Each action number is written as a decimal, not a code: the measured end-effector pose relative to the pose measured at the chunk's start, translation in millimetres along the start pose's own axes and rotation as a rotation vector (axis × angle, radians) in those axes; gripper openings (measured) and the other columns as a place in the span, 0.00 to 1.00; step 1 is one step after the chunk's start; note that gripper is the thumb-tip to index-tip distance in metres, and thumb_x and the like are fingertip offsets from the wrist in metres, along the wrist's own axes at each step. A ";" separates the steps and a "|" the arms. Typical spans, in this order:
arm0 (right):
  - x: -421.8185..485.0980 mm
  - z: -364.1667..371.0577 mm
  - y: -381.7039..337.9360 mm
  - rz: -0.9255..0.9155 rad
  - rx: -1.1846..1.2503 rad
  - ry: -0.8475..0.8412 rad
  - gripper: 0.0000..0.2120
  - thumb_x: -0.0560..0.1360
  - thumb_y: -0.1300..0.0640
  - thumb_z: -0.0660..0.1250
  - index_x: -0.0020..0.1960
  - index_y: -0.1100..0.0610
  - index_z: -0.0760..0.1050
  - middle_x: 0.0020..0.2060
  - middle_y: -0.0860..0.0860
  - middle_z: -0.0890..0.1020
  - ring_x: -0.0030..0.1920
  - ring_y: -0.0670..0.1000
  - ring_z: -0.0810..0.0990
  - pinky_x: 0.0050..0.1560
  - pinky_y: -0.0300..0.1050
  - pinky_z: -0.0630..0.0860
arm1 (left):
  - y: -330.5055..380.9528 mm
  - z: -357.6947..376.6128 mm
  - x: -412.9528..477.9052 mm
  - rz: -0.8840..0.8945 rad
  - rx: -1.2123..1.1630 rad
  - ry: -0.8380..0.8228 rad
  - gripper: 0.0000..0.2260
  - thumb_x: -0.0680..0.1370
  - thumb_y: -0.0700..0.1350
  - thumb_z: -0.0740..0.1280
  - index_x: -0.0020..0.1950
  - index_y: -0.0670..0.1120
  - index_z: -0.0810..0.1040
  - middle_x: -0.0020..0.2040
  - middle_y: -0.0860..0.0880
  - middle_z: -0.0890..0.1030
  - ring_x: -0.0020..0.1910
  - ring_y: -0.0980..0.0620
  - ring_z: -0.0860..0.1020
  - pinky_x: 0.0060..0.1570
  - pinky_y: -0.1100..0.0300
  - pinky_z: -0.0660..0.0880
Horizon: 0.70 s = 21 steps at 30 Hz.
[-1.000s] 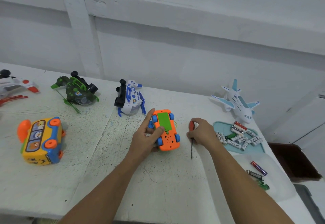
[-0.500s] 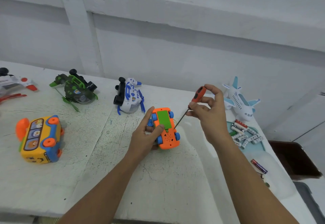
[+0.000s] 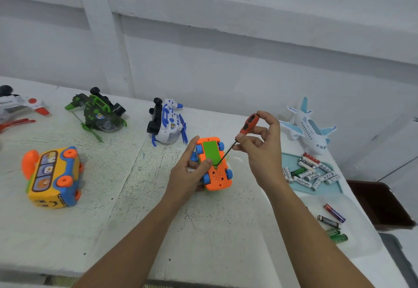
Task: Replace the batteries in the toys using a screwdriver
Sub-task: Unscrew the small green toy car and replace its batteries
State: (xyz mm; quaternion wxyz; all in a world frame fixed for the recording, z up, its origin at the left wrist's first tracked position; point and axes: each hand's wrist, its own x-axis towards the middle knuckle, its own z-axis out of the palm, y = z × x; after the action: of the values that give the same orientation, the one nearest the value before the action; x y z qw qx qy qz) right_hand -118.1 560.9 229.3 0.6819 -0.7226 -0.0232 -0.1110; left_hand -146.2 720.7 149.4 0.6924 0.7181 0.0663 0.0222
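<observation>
An orange toy car [image 3: 217, 177] with blue wheels lies belly-up at the table's middle, showing a green battery cover [image 3: 211, 152]. My left hand [image 3: 188, 174] grips the car from its left side, thumb on the cover's lower edge. My right hand [image 3: 261, 147] pinches a screwdriver [image 3: 248, 125] by its red and black handle. The thin shaft slants down-left and its tip sits at the bottom edge of the green cover. White and green batteries [image 3: 310, 173] lie on a pale blue tray [image 3: 339, 188] to the right.
A white and blue toy plane [image 3: 308, 127] stands behind the tray. Loose batteries [image 3: 332, 224] lie near the right table edge. A yellow toy bus [image 3: 53, 177], a green toy [image 3: 99, 116], a white-blue toy [image 3: 168, 123] and a white-red toy [image 3: 20, 104] sit left.
My right hand picked the screwdriver up off the table, raised it, and brought its tip down onto the car's green cover. My left hand kept holding the car.
</observation>
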 end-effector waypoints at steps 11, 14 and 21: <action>-1.3 0.4 0.7 -0.009 0.030 -0.004 0.27 0.75 0.69 0.68 0.65 0.45 0.66 0.50 0.54 0.79 0.45 0.55 0.83 0.44 0.47 0.83 | -1.6 0.0 1.1 -0.001 0.007 0.007 0.27 0.79 0.48 0.68 0.68 0.71 0.59 0.52 0.60 0.78 0.43 0.60 0.82 0.34 0.65 0.80; -2.4 0.2 0.5 -0.025 0.030 -0.005 0.26 0.75 0.68 0.68 0.65 0.45 0.66 0.50 0.53 0.78 0.44 0.55 0.83 0.44 0.48 0.83 | -0.1 0.7 0.3 0.000 0.002 0.003 0.27 0.79 0.47 0.68 0.69 0.69 0.59 0.52 0.60 0.77 0.40 0.64 0.82 0.31 0.68 0.78; -8.2 2.1 -3.8 -0.133 -0.054 -0.008 0.27 0.74 0.67 0.69 0.59 0.38 0.66 0.49 0.49 0.78 0.44 0.49 0.83 0.44 0.47 0.83 | -1.1 0.5 0.2 -0.012 -0.010 0.009 0.27 0.79 0.47 0.68 0.71 0.68 0.60 0.55 0.54 0.79 0.42 0.62 0.83 0.33 0.65 0.79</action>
State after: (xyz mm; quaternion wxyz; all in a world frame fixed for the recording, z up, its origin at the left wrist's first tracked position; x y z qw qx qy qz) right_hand -126.6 564.3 231.3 0.6533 -0.7379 -0.0709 -0.1539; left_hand -146.0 720.2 148.3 0.6957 0.7142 0.0735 0.0217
